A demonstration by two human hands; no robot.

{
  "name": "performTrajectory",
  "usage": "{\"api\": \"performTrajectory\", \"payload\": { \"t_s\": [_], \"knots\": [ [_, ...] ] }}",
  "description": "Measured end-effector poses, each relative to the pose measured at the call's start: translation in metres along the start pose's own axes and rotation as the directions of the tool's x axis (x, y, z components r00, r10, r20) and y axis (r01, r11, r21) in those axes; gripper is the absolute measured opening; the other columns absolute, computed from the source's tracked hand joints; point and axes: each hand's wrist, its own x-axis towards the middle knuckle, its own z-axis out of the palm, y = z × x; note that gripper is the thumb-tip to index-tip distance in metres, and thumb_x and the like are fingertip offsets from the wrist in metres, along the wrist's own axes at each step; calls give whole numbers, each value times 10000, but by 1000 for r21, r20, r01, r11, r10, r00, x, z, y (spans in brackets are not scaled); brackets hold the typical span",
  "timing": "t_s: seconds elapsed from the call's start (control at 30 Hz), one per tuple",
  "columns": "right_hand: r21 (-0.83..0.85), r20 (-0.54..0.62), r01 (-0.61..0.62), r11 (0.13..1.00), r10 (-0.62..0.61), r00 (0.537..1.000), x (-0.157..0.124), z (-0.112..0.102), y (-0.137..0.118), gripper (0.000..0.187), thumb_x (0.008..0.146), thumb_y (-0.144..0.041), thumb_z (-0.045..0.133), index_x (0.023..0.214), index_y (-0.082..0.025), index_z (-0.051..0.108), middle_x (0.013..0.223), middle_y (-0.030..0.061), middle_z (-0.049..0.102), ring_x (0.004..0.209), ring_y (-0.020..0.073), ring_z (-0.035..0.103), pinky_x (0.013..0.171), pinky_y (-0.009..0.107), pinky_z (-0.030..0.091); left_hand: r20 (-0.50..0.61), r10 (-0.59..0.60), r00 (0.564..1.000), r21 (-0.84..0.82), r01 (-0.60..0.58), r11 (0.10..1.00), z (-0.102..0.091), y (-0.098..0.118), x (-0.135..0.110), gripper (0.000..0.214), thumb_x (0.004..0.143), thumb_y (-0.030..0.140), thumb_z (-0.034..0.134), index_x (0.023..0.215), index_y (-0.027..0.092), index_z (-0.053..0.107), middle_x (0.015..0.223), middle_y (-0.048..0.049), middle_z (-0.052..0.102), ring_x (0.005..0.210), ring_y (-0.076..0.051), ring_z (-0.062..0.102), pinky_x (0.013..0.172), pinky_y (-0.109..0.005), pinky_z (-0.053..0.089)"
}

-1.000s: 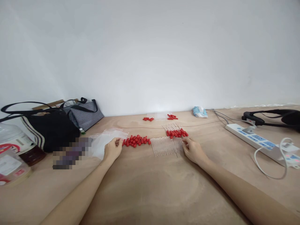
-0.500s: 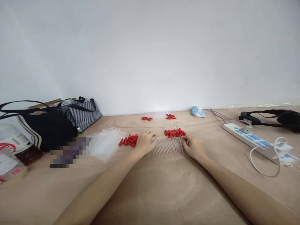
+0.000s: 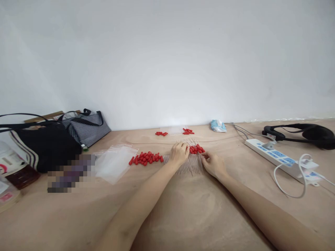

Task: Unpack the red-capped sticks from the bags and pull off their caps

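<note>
My left hand point(image 3: 180, 153) reaches over a row of thin clear tubes point(image 3: 187, 165), its fingers bent and closed at the left side of a few red teardrop-shaped rubber bulbs point(image 3: 196, 149). What its fingertips hold is hidden. At the right edge of the tubes, my right hand point(image 3: 213, 164) has thumb and fingers pinched together, but I cannot make out what is between them. More clear tubes point(image 3: 193, 141) show behind the red bulbs. Left of my left hand lies a larger pile of red bulbs point(image 3: 146, 158), reaching to the edge of the tubes.
Clear zip bags point(image 3: 115, 164) lie to the left, near a black bag point(image 3: 57, 143) and a striped bag point(image 3: 89, 129). Farther back are small red groups point(image 3: 161, 134). A blue packet point(image 3: 218, 126), power strip point(image 3: 277, 155) with cables and black headset point(image 3: 314, 136) are on the right.
My left hand has moved right, from beside the pile to the bulbs behind the tubes. The left pile now spreads wider, and fewer bulbs show by my right hand.
</note>
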Motion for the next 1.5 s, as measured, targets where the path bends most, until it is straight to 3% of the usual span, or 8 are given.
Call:
{"api": "performTrajectory", "payload": {
  "t_s": [0.23, 0.4, 0.53, 0.63, 0.73, 0.93, 1.2, 1.5],
  "knots": [
    [33, 25, 49, 998, -49, 998, -3, 8, -5, 180, 739, -236, 495, 879, -196, 601, 772, 30, 667, 708, 181, 607, 639, 294, 404, -141, -90, 986, -284, 47, 958, -59, -31, -61, 137, 813, 227, 488, 841, 167, 608, 766, -29, 636, 693, -131, 596, 659, -254, 498],
    [74, 40, 41, 996, -44, 998, 2, 12, -6, 178, 759, -242, 474, 860, -177, 604, 790, 47, 660, 714, 176, 597, 631, 278, 403, -38, -260, 965, -488, 209, 848, -80, -59, -105, 147, 779, 253, 527, 859, 161, 608, 837, -44, 654, 747, -155, 632, 685, -278, 538],
    [183, -58, 119, 976, -110, 992, 1, 6, -10, 261, 818, -324, 403, 865, -168, 607, 780, 59, 649, 655, 165, 563, 606, 280, 399, 44, -302, 952, -581, 270, 768, -79, -63, -115, 135, 763, 247, 539, 845, 156, 596, 829, -42, 651, 763, -159, 640, 699, -284, 547],
    [233, -130, 351, 907, -328, 936, -8, -4, -24, 303, 844, -368, 383, 898, -179, 613, 871, 73, 638, 791, 181, 542, 712, 311, 387, 65, -232, 970, -599, 224, 769, -77, -58, -115, 127, 766, 218, 529, 856, 159, 597, 847, -45, 640, 770, -151, 634, 694, -271, 546],
    [160, -63, 564, 810, -562, 825, -21, -7, -43, 294, 822, -402, 457, 988, -207, 601, 918, 62, 629, 867, 192, 508, 804, 362, 312, 77, -107, 991, -568, 131, 813, -77, -52, -116, 129, 786, 193, 507, 868, 171, 604, 868, -46, 628, 796, -142, 616, 693, -253, 536],
    [88, -29, 749, 656, -750, 661, -40, 7, -67, 189, 845, -277, 458, 901, -233, 634, 667, 3, 596, 710, 138, 456, 802, 364, 239, 67, 72, 995, -471, -32, 882, -83, -42, -117, 137, 806, 195, 513, 911, 172, 598, 883, -47, 616, 823, -131, 585, 736, -246, 488],
    [84, -29, 801, 592, -802, 596, -46, 4, -70, 200, 846, -243, 436, 775, -180, 612, 624, -3, 551, 688, 126, 412, 790, 357, 226, 88, 240, 967, -179, -222, 958, -82, -48, -120, 255, 852, 311, 458, 713, 178, 626, 596, -5, 572, 599, -128, 495, 590, -261, 370],
    [81, -29, 821, 566, -822, 569, -48, 2, -70, 205, 838, -271, 443, 729, -186, 594, 596, -10, 536, 698, 128, 416, 825, 375, 206, 96, 296, 950, -189, -274, 943, -85, -42, -124, 288, 871, 233, 410, 663, 152, 592, 607, -16, 554, 598, -118, 470, 599, -263, 344]
  ]
}}
